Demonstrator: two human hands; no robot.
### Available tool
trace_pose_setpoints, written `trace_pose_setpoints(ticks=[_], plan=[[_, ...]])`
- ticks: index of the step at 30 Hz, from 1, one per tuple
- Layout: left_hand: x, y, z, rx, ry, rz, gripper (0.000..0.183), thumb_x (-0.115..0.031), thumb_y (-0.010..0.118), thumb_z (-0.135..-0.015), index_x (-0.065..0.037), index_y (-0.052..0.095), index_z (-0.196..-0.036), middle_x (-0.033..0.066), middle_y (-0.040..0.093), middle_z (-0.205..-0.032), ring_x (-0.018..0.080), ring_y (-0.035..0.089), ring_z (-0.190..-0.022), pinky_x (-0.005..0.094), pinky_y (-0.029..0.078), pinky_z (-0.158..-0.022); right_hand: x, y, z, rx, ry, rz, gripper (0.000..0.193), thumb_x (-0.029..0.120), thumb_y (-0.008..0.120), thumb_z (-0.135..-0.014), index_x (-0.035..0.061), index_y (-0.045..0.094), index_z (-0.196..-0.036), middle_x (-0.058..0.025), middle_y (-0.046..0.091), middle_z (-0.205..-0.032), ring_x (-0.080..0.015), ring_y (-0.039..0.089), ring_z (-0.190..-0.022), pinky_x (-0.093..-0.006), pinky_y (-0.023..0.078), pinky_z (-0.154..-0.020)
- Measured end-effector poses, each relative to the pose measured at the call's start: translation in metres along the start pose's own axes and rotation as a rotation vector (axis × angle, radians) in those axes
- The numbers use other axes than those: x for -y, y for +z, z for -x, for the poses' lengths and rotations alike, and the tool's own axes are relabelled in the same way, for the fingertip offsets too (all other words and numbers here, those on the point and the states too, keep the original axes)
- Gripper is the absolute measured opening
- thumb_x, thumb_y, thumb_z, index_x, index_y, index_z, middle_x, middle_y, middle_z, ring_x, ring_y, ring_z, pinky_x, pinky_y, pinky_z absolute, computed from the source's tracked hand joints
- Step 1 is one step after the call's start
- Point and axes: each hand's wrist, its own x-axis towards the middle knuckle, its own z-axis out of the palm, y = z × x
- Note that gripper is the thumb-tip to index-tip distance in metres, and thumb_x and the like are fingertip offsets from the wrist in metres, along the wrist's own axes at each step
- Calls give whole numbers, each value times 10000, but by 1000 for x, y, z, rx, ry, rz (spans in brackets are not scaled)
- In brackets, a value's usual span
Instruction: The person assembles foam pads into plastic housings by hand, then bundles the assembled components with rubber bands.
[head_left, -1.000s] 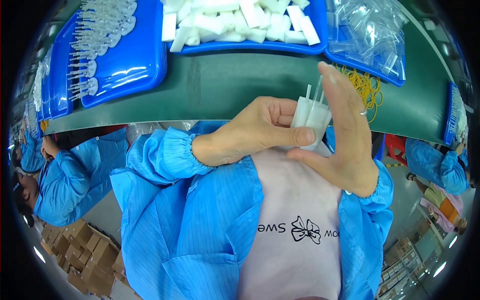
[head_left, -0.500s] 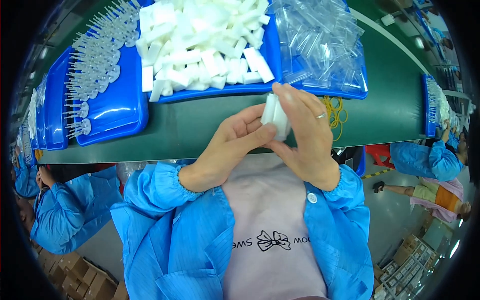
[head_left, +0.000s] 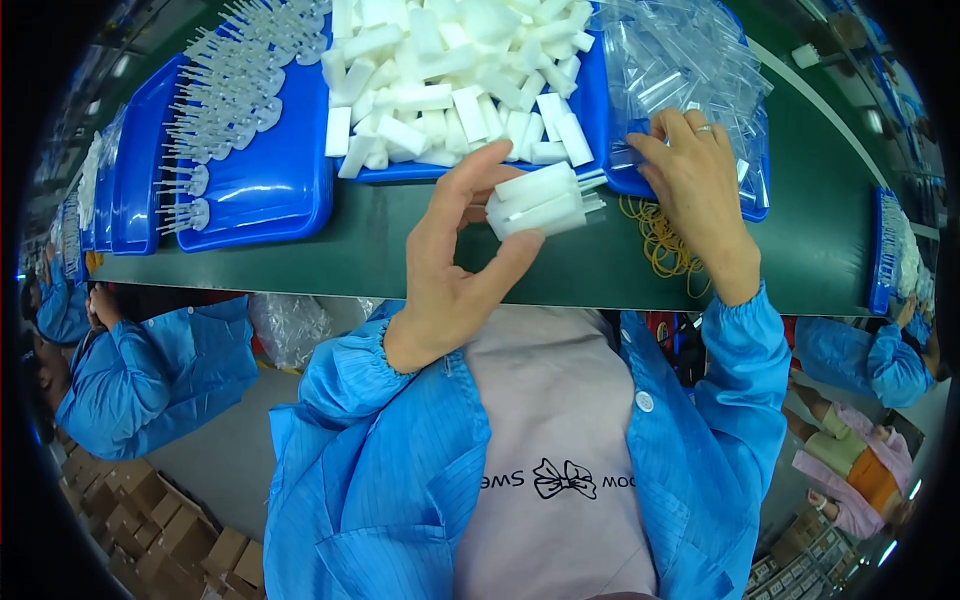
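My left hand (head_left: 455,260) is closed around a bundle of white foam blocks (head_left: 543,200), held between thumb and fingers. Several thin translucent prongs (head_left: 594,193) stick out of its right end. My right hand (head_left: 692,180) is over the near edge of a blue tray, its curved fingers apart and the fingertips among clear plastic pieces (head_left: 690,50). I see nothing held in it, though a clear piece could be hard to make out there. White foam blocks (head_left: 425,97) fill the blue tray between the two hands' far side and the left tray.
At the left, a blue tray (head_left: 265,205) holds rows of translucent pronged parts (head_left: 215,110). Yellow rubber bands (head_left: 660,240) lie on the green table (head_left: 400,270) below my right hand. Co-workers in blue sit at both sides; cardboard boxes (head_left: 180,530) stand on the floor.
My right hand has left the foam bundle and moved right and away to the clear pieces. My left hand keeps the bundle, now turned sideways with its prongs showing. The view has shifted slightly.
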Motion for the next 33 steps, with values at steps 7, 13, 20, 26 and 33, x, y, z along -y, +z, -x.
trace_pose_setpoints(ticks=[7, 13, 20, 26, 33], plan=[[2, -8, 1, -22, 123, -172, 419, -28, 726, -705, -34, 594, -1103, 114, 619, -1093, 199, 597, -935, 295, 471, -773, 9, -7, 4, -144, 17, -31, 165, 83, 679, -719, 84, 654, -882, -56, 565, -917, -235, 537, -851, -373, 410, -737], [1, -12, -1, 19, 281, -235, 434, -58, 777, -655, -12, 617, -1055, 145, 635, -1075, 266, 616, -958, 322, 484, -813, 42, -52, 19, -207, 300, -636, 219, 78, 652, -777, 53, 640, -995, -61, 523, -793, -175, 539, -733, -296, 413, -675], [-13, -9, 2, -3, 258, -216, 486, -101, 797, -645, 1, 612, -1083, 152, 641, -1066, 276, 622, -945, 336, 488, -811, 59, -56, 32, -532, 289, -1108, 172, -9, 620, -780, -19, 627, -951, -130, 564, -901, -158, 560, -744, -264, 454, -675], [-15, -11, 2, -2, 367, -182, 493, -101, 801, -625, 4, 620, -1072, 167, 641, -1057, 296, 625, -931, 352, 499, -792, 54, -53, 41, -568, 140, -787, 227, -74, 680, -700, -16, 629, -914, -213, 554, -1093, -161, 596, -788, -253, 478, -677], [-26, -14, 3, 69, 363, -196, 416, -75, 794, -590, -9, 666, -979, 186, 638, -1045, 293, 630, -910, 340, 516, -740, 66, -59, 47, -459, 197, -1228, 148, -63, 670, -704, -25, 662, -846, -185, 548, -1011, -187, 581, -778, -261, 476, -689]])
